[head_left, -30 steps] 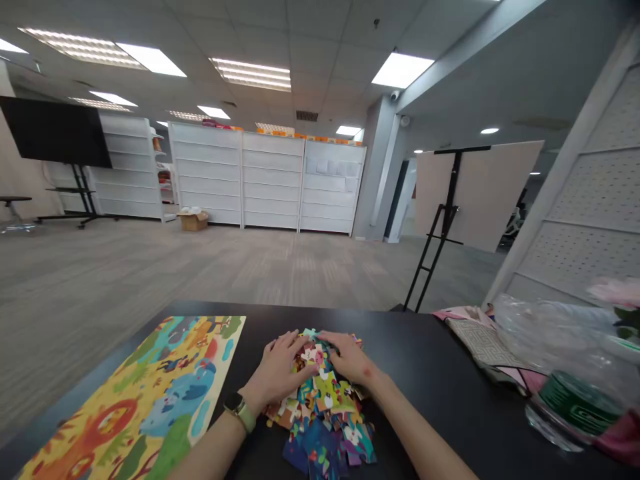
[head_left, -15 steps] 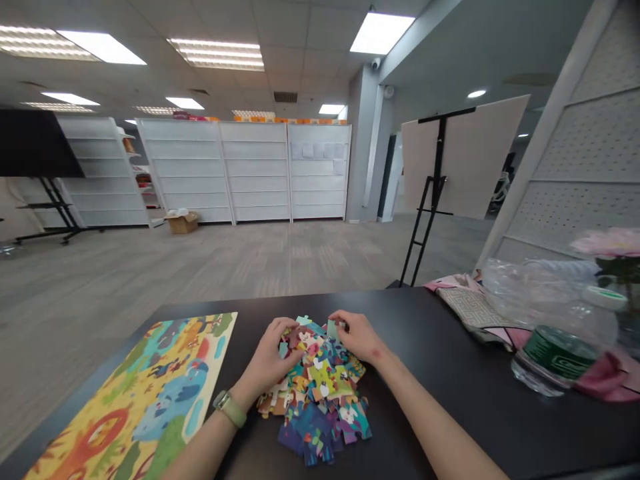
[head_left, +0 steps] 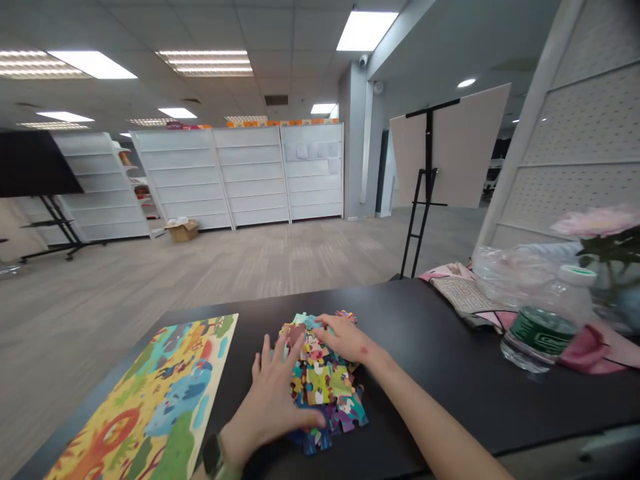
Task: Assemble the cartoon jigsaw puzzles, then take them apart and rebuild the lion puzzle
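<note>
A heap of colourful jigsaw puzzle pieces (head_left: 320,383) lies on the black table, some pieces overlapping. Along its left side, my left hand (head_left: 275,393) is spread wide, thumb over the lower pieces and fingers pointing away from me. It holds nothing that I can see and covers part of the heap. My right hand (head_left: 343,337) rests over the far right of the heap, its fingers stretched leftward across the pieces. What lies under its palm is hidden. To the left lies a flat picture board (head_left: 145,400) with painted animals.
At the right stand a clear plastic bottle (head_left: 545,327) with a green label and a pink flower (head_left: 597,221). A patterned cloth (head_left: 460,300) and clear plastic wrapping (head_left: 505,273) lie near the table's far right edge. Beyond the table stands an easel (head_left: 425,180).
My left hand has come nearer and opened from a curled pose into a wide spread. My right hand has shifted left over the heap, and its fingers have straightened. The view has turned slightly.
</note>
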